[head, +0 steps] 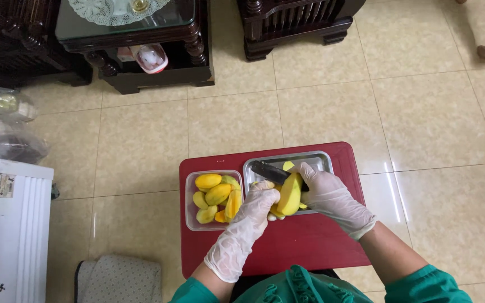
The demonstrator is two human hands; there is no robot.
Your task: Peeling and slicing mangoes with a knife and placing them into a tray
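Observation:
Both my hands wear thin white gloves and work over a metal tray [322,160] on a small red table [310,241]. My left hand [252,213] grips a yellow mango [289,195] from below. My right hand [324,191] holds a dark knife [269,170], its blade lying across the top of the mango. Left of the tray stands a clear plastic container [191,210] with several yellow and green mango pieces [215,195].
A dark wooden side table with a glass top [136,50] stands at the far left, another dark wooden furniture piece [293,25] at far centre. A white appliance [9,230] and plastic bags [1,126] sit at left. A cushion [120,279] lies by the red table. Beige tiled floor surrounds.

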